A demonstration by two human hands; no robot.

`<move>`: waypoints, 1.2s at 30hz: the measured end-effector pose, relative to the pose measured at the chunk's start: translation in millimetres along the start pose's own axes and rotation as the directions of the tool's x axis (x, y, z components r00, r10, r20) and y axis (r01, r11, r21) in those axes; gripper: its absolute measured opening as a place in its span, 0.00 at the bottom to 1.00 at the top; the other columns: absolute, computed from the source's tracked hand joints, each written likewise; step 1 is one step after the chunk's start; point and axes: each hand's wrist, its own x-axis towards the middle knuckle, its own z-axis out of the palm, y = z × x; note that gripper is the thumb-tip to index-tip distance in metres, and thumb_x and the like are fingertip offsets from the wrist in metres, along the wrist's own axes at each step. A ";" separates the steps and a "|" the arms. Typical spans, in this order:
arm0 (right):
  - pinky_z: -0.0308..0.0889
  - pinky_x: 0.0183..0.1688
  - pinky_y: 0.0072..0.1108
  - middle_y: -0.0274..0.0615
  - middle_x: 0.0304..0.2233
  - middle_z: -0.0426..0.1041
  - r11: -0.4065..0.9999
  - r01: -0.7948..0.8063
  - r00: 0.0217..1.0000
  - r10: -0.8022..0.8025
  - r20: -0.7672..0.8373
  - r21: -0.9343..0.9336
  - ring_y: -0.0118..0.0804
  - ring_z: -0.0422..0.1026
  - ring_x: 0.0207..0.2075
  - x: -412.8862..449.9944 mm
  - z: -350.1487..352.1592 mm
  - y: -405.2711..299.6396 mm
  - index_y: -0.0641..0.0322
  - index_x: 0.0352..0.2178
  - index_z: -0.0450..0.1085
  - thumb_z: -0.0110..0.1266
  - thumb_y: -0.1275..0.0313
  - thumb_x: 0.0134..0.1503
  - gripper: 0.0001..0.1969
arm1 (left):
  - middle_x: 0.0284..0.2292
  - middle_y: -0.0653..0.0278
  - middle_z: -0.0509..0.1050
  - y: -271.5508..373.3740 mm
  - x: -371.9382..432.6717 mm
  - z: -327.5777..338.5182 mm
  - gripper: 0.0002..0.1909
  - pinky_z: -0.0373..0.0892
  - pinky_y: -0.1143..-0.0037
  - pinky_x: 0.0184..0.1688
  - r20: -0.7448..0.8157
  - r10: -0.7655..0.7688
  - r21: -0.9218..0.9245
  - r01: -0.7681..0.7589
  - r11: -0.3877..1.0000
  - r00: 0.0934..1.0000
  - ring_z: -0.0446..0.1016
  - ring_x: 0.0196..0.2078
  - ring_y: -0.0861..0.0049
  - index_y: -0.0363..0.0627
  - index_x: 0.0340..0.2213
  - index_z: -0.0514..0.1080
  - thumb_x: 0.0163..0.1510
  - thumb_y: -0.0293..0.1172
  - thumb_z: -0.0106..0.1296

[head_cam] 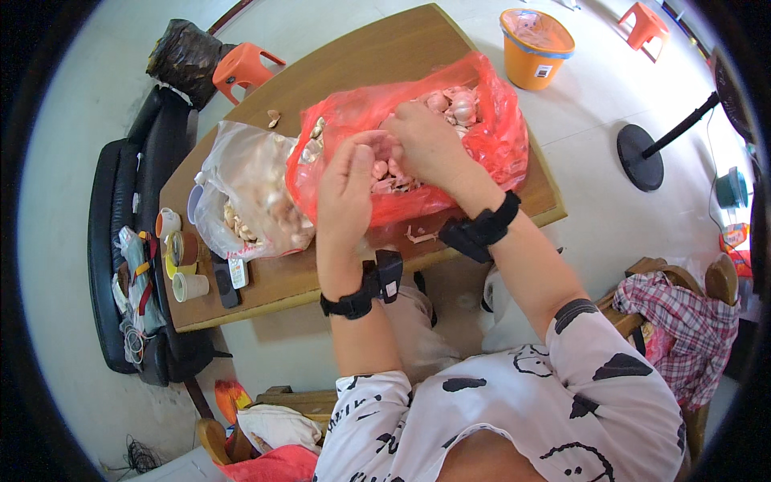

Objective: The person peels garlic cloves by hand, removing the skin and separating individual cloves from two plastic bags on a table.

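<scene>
An open red plastic bag (355, 102) lies on the wooden table (385, 51), with whole garlic bulbs (462, 107) towards its right and loose cloves and skins nearer me. My left hand (349, 187) and my right hand (424, 147) meet over this bag, fingertips close together. What sits between the fingers is hidden, so I cannot tell whether either hand grips a clove. To the left stands a clear plastic bag (247, 156) of peeled-looking cloves, touching the red bag. A bit of garlic (274, 117) lies loose on the table behind it. Black bands circle both wrists.
At the table's left end stand a mug (168, 223), a paper cup (190, 287), a tape roll (182, 248), a remote control (238, 273) and a dark phone-like object (226, 286). An orange bin (533, 57) and an orange stool (244, 69) stand beyond the table, a fan base (639, 158) to the right.
</scene>
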 end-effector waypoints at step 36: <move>0.63 0.41 0.20 0.39 0.35 0.69 0.679 -0.171 0.985 0.130 0.112 0.714 0.30 0.68 0.38 -1.3 -23.1 -2.0 0.65 0.39 0.66 0.51 0.77 0.47 0.15 | 0.39 0.65 0.69 -57.7 12.5 7.8 0.16 0.64 0.83 0.42 -0.192 0.127 -0.051 -0.140 0.989 0.973 0.66 0.40 0.84 0.36 0.44 0.64 0.52 0.21 0.44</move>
